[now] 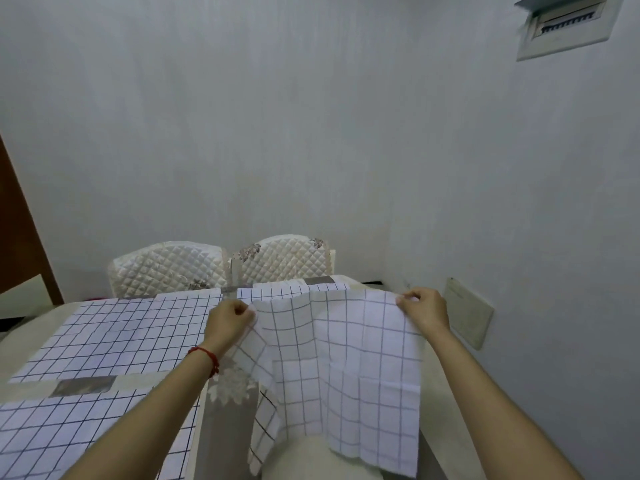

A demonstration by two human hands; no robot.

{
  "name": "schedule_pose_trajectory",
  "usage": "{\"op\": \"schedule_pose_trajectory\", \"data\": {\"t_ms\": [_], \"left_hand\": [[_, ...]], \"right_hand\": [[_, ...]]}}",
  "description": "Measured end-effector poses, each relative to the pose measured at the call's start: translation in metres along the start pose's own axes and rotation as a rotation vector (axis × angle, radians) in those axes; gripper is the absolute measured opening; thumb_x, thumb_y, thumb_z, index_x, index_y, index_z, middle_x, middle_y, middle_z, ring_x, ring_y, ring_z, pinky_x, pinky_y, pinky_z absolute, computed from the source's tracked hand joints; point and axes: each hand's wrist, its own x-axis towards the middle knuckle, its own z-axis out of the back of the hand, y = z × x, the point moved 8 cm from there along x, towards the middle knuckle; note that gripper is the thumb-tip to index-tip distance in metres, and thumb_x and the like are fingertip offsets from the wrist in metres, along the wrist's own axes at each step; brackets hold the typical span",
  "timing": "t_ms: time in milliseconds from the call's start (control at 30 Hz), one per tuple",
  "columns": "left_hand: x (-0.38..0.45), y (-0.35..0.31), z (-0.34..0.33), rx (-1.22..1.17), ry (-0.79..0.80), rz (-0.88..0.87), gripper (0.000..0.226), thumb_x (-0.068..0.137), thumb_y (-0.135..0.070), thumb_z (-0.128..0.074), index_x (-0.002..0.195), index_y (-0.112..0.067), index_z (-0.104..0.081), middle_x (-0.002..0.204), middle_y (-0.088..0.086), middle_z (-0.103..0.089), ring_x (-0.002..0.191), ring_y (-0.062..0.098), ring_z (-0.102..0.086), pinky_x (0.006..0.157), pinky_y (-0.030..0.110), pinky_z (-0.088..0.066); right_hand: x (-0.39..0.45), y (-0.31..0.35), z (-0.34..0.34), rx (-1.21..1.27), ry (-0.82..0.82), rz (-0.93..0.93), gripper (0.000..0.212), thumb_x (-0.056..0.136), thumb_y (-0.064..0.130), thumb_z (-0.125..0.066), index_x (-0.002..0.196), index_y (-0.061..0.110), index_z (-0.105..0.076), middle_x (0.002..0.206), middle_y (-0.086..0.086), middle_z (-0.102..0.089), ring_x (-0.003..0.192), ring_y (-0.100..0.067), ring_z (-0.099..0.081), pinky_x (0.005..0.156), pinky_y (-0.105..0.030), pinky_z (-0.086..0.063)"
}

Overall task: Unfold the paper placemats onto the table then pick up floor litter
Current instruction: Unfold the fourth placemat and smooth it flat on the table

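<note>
I hold a white paper placemat [346,362] with a dark grid pattern up over the right end of the table [20,337]. My left hand [230,322] pinches its upper left corner and my right hand [424,308] pinches its upper right corner. The sheet hangs creased, its lower edge drooping past the near table edge. A flat placemat [121,336] lies on the table's far left, another [76,434] on the near left. A third [287,292] lies at the far right, partly hidden behind the held sheet.
Two chairs with quilted cream covers [169,268] [287,259] stand against the table's far side. A white wall rises close behind and to the right, with a wall panel [469,311] near my right hand. A brown door [20,237] is at the left.
</note>
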Motion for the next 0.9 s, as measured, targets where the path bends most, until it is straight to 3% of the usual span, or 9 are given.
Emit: {"op": "schedule_pose_trajectory", "data": {"t_ms": [167,233,333,400,467,533,700,767,900], "left_hand": [[0.030,-0.024,0.028,0.007,-0.125,-0.149,0.018,0.084,-0.019,-0.058,0.074,-0.006,-0.065,0.074,0.013,-0.065,0.074,0.029,-0.059,0.067,0.035,-0.045],[0.028,-0.037,0.041,-0.018,-0.184,-0.226,0.015,0.085,-0.019,-0.059,0.082,-0.007,-0.067,0.078,0.009,-0.066,0.076,0.024,-0.059,0.070,0.034,-0.047],[0.009,-0.047,0.053,-0.020,-0.215,-0.350,0.012,0.084,-0.015,-0.062,0.085,-0.005,-0.068,0.080,0.003,-0.066,0.077,0.018,-0.059,0.067,0.029,-0.044],[-0.010,-0.044,0.054,0.037,-0.232,-0.447,0.010,0.081,-0.011,-0.065,0.087,-0.003,-0.069,0.082,0.006,-0.069,0.077,0.020,-0.061,0.070,0.032,-0.048],[-0.032,-0.030,0.045,0.091,-0.228,-0.519,0.007,0.078,-0.007,-0.068,0.084,-0.004,-0.070,0.081,0.009,-0.072,0.075,0.021,-0.064,0.069,0.034,-0.051],[-0.052,-0.010,0.029,0.137,-0.198,-0.560,0.005,0.075,-0.006,-0.071,0.080,-0.006,-0.070,0.078,0.009,-0.073,0.072,0.020,-0.066,0.066,0.032,-0.054],[-0.092,0.050,-0.018,0.248,-0.069,-0.550,0.009,0.072,-0.011,-0.074,0.079,-0.014,-0.070,0.077,0.001,-0.073,0.068,0.012,-0.065,0.061,0.026,-0.053],[-0.108,0.070,-0.033,0.283,-0.031,-0.535,0.006,0.072,-0.017,-0.069,0.078,-0.017,-0.070,0.075,-0.002,-0.072,0.069,0.005,-0.060,0.058,0.022,-0.050],[-0.134,0.102,-0.061,0.340,0.063,-0.504,0.025,0.077,-0.032,-0.048,0.076,-0.020,-0.070,0.074,-0.008,-0.070,0.073,0.003,-0.057,0.052,0.019,-0.049]], "right_hand": [[0.021,0.017,0.016,0.124,-0.138,0.123,0.009,0.080,0.007,-0.065,0.082,0.000,-0.069,0.086,-0.010,-0.065,0.084,-0.017,-0.056,0.065,-0.021,-0.040],[0.017,0.022,0.029,0.183,-0.213,0.191,0.007,0.079,0.005,-0.066,0.080,-0.001,-0.069,0.080,-0.006,-0.064,0.081,-0.017,-0.057,0.059,-0.005,-0.041],[0.001,0.012,0.041,0.268,-0.235,0.226,0.008,0.079,0.005,-0.067,0.074,0.012,-0.068,0.066,0.015,-0.064,0.071,-0.005,-0.059,0.059,0.000,-0.040],[-0.015,-0.011,0.041,0.306,-0.216,0.182,0.019,0.079,0.006,-0.067,0.069,0.022,-0.064,0.061,0.023,-0.065,0.063,0.010,-0.057,0.060,0.000,-0.041],[-0.033,-0.039,0.036,0.325,-0.187,0.111,0.016,0.080,0.003,-0.066,0.072,0.017,-0.065,0.060,0.018,-0.065,0.063,0.015,-0.057,0.060,0.002,-0.041],[-0.049,-0.067,0.028,0.312,-0.173,0.050,0.015,0.079,0.000,-0.065,0.074,0.014,-0.067,0.059,0.014,-0.065,0.062,0.016,-0.056,0.060,0.002,-0.041],[-0.080,-0.125,0.003,0.235,-0.074,-0.047,0.034,0.077,-0.005,-0.064,0.066,0.027,-0.063,0.067,0.034,-0.065,0.069,0.013,-0.059,0.065,0.002,-0.041],[-0.089,-0.145,-0.005,0.180,-0.049,-0.082,0.028,0.076,-0.005,-0.064,0.070,0.022,-0.066,0.068,0.028,-0.067,0.074,0.006,-0.062,0.065,0.002,-0.041],[-0.109,-0.187,-0.016,0.078,-0.001,-0.158,0.016,0.076,-0.009,-0.062,0.079,0.005,-0.069,0.090,-0.011,-0.071,0.088,-0.023,-0.062,0.065,0.004,-0.039]]}}
